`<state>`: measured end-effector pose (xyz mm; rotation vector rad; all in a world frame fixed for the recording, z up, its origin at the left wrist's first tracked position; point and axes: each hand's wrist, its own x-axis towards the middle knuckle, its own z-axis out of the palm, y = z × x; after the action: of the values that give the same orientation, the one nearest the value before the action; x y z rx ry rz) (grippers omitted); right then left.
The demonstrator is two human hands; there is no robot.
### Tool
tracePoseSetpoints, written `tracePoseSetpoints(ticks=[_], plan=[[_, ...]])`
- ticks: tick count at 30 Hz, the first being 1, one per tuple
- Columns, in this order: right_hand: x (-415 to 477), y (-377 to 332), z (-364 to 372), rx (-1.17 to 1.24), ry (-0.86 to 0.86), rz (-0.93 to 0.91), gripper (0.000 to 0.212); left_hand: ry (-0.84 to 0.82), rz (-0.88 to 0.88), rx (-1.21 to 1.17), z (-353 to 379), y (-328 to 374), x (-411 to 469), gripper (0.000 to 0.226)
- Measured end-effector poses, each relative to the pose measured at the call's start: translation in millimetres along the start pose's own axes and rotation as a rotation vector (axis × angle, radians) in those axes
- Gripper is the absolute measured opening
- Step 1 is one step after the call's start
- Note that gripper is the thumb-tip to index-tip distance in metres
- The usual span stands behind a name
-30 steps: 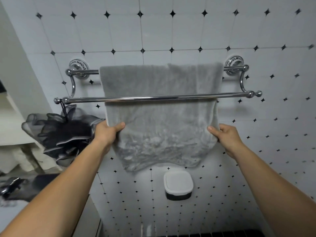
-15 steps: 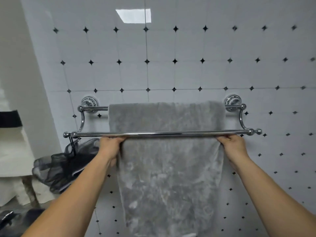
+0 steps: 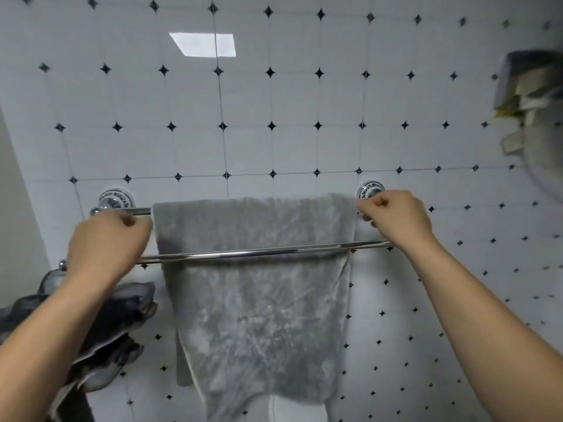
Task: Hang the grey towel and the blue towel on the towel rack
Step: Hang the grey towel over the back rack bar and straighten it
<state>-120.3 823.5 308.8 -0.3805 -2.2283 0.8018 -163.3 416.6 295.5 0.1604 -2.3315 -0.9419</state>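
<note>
The grey towel [image 3: 259,315] hangs over the rear bar of the chrome towel rack [image 3: 243,254] and drops behind the front bar. My left hand [image 3: 106,248] is closed at the towel's top left corner, beside the left wall mount [image 3: 115,200]. At the top right corner my right hand [image 3: 396,217] pinches the towel's edge, just below the right wall mount [image 3: 370,189]. The blue towel is not in view.
A black mesh bath sponge [image 3: 122,324] hangs from the left end of the front bar, under my left forearm. A blurred shelf with items [image 3: 530,95] juts from the wall at the upper right. White tiles with black diamonds cover the wall.
Both hands have risen from the towel's lower sides, past the front bar, up to its top corners on the rear bar. The view has tilted upward.
</note>
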Motion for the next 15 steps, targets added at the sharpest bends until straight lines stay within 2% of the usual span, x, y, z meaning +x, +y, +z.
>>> tracePoseSetpoints(ticks=[1,2,5,7,8,10,15], plan=[[7.5,-5.5,5.9,-0.036,-0.028,-0.001,0.036,0.064,0.020,0.058,1.5,4.1,12.2,0.028],[13.3,-9.0,13.2,-0.062,-0.044,-0.008,0.040,0.029,-0.017,0.002,7.8,6.2,22.0,0.021],[21.5,-11.1,33.5,-0.041,-0.018,-0.010,0.038,-0.280,-0.235,-0.474,36.5,10.2,35.3,0.016],[28.4,-8.9,40.4,-0.031,0.006,0.001,0.025,-0.279,-0.308,-0.633,46.5,8.6,40.9,0.018],[31.8,-8.2,41.2,-0.033,0.008,-0.006,0.022,-0.240,-0.330,-0.668,47.7,7.6,45.4,0.021],[40.6,-8.0,40.3,-0.016,-0.005,-0.053,0.029,-0.207,-0.359,-0.683,46.7,5.7,51.5,0.026],[56.6,-8.6,35.1,0.087,-0.105,-0.093,0.029,-0.355,-0.451,-0.678,38.7,-0.8,59.1,0.028]])
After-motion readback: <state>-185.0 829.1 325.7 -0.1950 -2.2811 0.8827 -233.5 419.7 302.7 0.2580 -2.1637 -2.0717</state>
